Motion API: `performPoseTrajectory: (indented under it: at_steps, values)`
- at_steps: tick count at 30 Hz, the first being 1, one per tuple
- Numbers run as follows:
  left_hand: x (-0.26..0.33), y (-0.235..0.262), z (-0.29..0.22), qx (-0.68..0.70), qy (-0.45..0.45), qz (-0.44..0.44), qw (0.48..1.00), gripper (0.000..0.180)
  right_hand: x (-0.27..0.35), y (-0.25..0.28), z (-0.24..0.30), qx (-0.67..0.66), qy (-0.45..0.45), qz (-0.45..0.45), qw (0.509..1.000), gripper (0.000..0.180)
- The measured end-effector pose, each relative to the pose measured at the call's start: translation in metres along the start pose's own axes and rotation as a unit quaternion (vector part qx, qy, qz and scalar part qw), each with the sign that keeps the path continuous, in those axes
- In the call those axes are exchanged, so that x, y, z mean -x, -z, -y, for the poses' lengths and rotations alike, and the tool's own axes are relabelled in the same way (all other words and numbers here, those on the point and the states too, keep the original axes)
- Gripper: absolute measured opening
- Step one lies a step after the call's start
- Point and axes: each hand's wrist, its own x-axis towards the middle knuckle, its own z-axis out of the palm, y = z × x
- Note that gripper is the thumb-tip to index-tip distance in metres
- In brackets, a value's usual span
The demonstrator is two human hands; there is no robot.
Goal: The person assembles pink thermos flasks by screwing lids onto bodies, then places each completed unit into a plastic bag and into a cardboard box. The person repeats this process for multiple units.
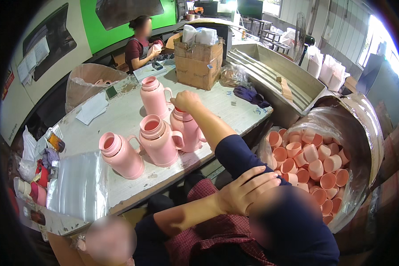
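My right hand [187, 101] reaches across the table and closes over the mouth of a pink thermos flask [190, 133]; its fingertips are hidden behind the rim. Beside it in front stand two more pink flasks without lids, one in the middle [159, 144] and one at the left [123, 155], their red inner necks showing. A further pink flask [154, 99] stands behind, its handle close to my right hand. My left hand [248, 188] lies across my right upper arm, fingers stretched out on the dark blue sleeve, holding nothing.
Clear plastic bags [77, 186] lie on the table's left side. A cardboard box [198, 64] and dark gloves [251, 96] sit at the back. At right, a lined container holds many pink cups [310, 159]. A person [139, 46] works beyond the table; another blurred figure is at lower left.
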Motion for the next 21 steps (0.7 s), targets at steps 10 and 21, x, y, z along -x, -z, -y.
performPoseTrajectory:
  at_steps: [10, 21]
  values:
    - [-0.009, 0.0, -0.02, -0.005, 0.015, 0.011, 1.0, 0.023, -0.001, 0.004, 0.004, 0.017, -0.012, 0.004, 1.0, 0.048]
    - [0.0, 0.087, 0.046, -0.063, -0.123, 0.163, 0.977, 0.037, 0.0, 0.003, 0.003, -0.001, -0.018, 0.002, 1.0, 0.049]
